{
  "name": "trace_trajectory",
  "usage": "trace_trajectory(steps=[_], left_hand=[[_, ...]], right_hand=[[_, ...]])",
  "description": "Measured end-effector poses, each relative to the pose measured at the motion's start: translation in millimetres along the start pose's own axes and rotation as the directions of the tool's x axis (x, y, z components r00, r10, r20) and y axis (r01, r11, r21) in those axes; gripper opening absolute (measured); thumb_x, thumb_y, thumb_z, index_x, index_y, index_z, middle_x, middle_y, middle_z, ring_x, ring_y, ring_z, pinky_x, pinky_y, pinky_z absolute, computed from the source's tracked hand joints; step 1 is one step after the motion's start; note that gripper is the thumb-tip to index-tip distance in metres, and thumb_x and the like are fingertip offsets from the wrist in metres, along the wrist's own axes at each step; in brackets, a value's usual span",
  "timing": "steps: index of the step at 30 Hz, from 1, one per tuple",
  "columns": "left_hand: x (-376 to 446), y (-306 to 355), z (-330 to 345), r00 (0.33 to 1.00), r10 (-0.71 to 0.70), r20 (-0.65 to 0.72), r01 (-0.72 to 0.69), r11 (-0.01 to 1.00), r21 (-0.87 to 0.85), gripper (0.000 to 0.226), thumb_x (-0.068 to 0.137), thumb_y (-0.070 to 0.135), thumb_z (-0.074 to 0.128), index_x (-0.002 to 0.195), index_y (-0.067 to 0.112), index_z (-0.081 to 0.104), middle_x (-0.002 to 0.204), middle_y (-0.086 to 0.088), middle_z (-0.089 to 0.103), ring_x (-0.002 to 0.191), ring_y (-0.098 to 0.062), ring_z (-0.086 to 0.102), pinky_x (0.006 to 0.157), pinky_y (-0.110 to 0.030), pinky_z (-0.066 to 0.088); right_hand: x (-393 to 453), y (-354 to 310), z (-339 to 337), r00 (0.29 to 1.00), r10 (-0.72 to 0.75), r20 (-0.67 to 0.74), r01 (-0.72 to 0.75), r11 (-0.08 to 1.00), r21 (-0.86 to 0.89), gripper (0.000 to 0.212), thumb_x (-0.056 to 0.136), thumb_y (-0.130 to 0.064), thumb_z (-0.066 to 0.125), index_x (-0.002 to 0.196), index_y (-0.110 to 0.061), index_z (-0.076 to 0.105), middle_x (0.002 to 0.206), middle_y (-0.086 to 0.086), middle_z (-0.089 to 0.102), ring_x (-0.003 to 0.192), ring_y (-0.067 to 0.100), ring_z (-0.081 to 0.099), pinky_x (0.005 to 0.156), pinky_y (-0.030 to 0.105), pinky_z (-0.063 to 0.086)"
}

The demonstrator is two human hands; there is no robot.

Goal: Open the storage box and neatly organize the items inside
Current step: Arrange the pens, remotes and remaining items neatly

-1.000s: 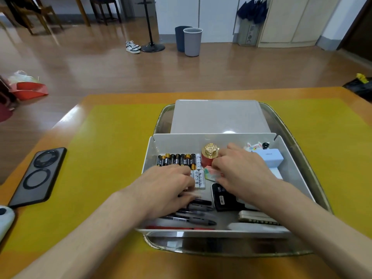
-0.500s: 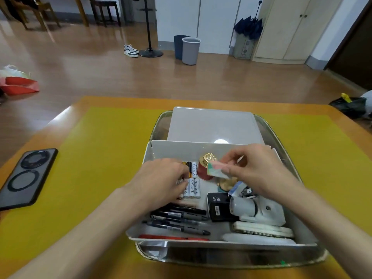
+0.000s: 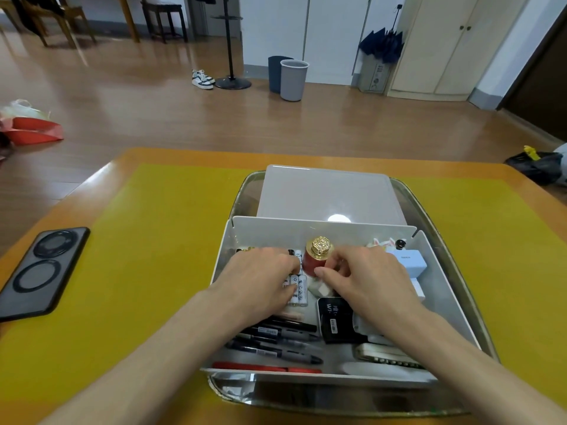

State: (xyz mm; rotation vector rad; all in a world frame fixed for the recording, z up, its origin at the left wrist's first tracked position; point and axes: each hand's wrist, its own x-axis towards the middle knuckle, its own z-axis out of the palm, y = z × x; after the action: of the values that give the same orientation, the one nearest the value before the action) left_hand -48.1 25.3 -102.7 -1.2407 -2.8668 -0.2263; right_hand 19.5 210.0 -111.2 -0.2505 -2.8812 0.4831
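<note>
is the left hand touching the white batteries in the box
Touching. The head view shows the left hand lying flat on the white batteries, its fingers covering their left part with no gap showing.

Table (image 3: pixel 129 154): yellow mat (image 3: pixel 147 240), phone (image 3: pixel 40 271)

A single head-worn, wide-angle view looks forward and down from just above the person's forearms — close over an open storage box (image 3: pixel 322 231) on a yellow-topped table (image 3: pixel 153 240). Beyond the table's far edge, the view takes in wooden floor (image 3: pixel 184 118) and cupboards (image 3: pixel 445 41).
</note>
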Motion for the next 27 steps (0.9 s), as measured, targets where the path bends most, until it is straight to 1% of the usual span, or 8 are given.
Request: trace_trajectory(steps=[4, 8, 11, 14, 16, 20, 24, 27], left_hand=[[-1.3, -7.3, -2.5, 0.988, 0.027, 0.155, -0.021, 0.999, -0.045, 0.027, 0.083, 0.050, 0.070, 0.103, 0.034, 0.063, 0.102, 0.014, 0.060, 0.094, -0.013, 0.058, 0.068, -0.030, 0.043], [-12.6, -6.4, -2.5, 0.961, 0.096, 0.261, -0.081, 0.994, -0.068, 0.023, 0.084, 0.052, 0.069, 0.087, 0.032, 0.059, 0.092, 0.013, 0.058, 0.084, -0.012, 0.055, 0.062, -0.029, 0.041], [-21.3, -4.0, -1.8, 0.951, 0.140, 0.275, -0.136, 0.990, -0.034, 0.020, 0.083, 0.049, 0.070, 0.091, 0.032, 0.060, 0.095, 0.014, 0.057, 0.084, -0.010, 0.053, 0.062, -0.029, 0.041], [-29.3, -7.9, -2.1, 0.950, 0.152, 0.273, -0.154, 0.988, -0.013, 0.018, 0.084, 0.045, 0.070, 0.094, 0.032, 0.062, 0.095, 0.015, 0.055, 0.088, -0.011, 0.055, 0.064, -0.030, 0.044], [-34.3, -11.5, -1.3, 0.955, 0.162, 0.250, -0.170, 0.985, 0.012, 0.018, 0.084, 0.044, 0.069, 0.097, 0.032, 0.063, 0.096, 0.015, 0.055, 0.091, -0.012, 0.056, 0.064, -0.030, 0.041], [-39.0, -11.8, 1.1, 0.967, 0.171, 0.188, -0.188, 0.979, 0.074, 0.024, 0.085, 0.048, 0.069, 0.101, 0.031, 0.065, 0.098, 0.012, 0.058, 0.092, -0.014, 0.057, 0.068, -0.030, 0.044], [-39.1, -11.6, 0.2, 0.975, 0.154, 0.163, -0.170, 0.981, 0.095, 0.018, 0.089, 0.047, 0.065, 0.098, 0.031, 0.065, 0.094, 0.012, 0.058, 0.089, -0.013, 0.059, 0.065, -0.028, 0.041], [-38.5, -13.0, -3.6, 0.978, 0.135, 0.159, -0.157, 0.979, 0.130, 0.013, 0.092, 0.042, 0.063, 0.095, 0.030, 0.065, 0.094, 0.011, 0.061, 0.089, -0.015, 0.061, 0.062, -0.028, 0.040]], right_hand=[[-4.6, -4.4, 1.4, 0.997, -0.066, 0.039, 0.068, 0.996, -0.057, 0.022, 0.095, -0.049, 0.051, 0.093, -0.033, 0.066, 0.077, -0.009, 0.066, 0.080, 0.020, 0.061, 0.060, 0.034, 0.041], [-7.2, -5.4, -3.7, 0.979, -0.147, 0.139, 0.161, 0.982, -0.095, 0.025, 0.093, -0.047, 0.049, 0.088, -0.033, 0.068, 0.080, -0.008, 0.066, 0.080, 0.017, 0.058, 0.055, 0.032, 0.031], [-6.6, -4.9, -7.3, 0.964, -0.171, 0.202, 0.189, 0.979, -0.073, 0.027, 0.084, -0.059, 0.055, 0.089, -0.037, 0.070, 0.079, -0.012, 0.065, 0.081, 0.011, 0.055, 0.060, 0.030, 0.034], [-5.7, -5.5, -8.3, 0.957, -0.194, 0.215, 0.225, 0.966, -0.130, 0.038, 0.077, -0.068, 0.062, 0.101, -0.038, 0.069, 0.093, -0.013, 0.064, 0.094, 0.011, 0.056, 0.065, 0.031, 0.038], [-5.9, -6.9, -8.5, 0.956, -0.203, 0.213, 0.237, 0.960, -0.151, 0.037, 0.078, -0.066, 0.064, 0.102, -0.038, 0.069, 0.096, -0.013, 0.062, 0.098, 0.012, 0.055, 0.066, 0.033, 0.037], [-4.9, -8.2, -7.1, 0.965, -0.185, 0.184, 0.216, 0.963, -0.163, 0.023, 0.081, -0.053, 0.069, 0.096, -0.036, 0.068, 0.089, -0.013, 0.057, 0.095, 0.016, 0.057, 0.063, 0.032, 0.032], [-4.0, -10.1, -5.3, 0.970, -0.186, 0.160, 0.219, 0.950, -0.223, 0.023, 0.080, -0.051, 0.072, 0.095, -0.035, 0.068, 0.094, -0.011, 0.066, 0.094, 0.018, 0.061, 0.063, 0.032, 0.033], [-5.8, -12.1, -6.3, 0.964, -0.204, 0.167, 0.244, 0.931, -0.271, 0.019, 0.083, -0.048, 0.069, 0.095, -0.034, 0.068, 0.096, -0.009, 0.067, 0.094, 0.020, 0.062, 0.063, 0.032, 0.033]])
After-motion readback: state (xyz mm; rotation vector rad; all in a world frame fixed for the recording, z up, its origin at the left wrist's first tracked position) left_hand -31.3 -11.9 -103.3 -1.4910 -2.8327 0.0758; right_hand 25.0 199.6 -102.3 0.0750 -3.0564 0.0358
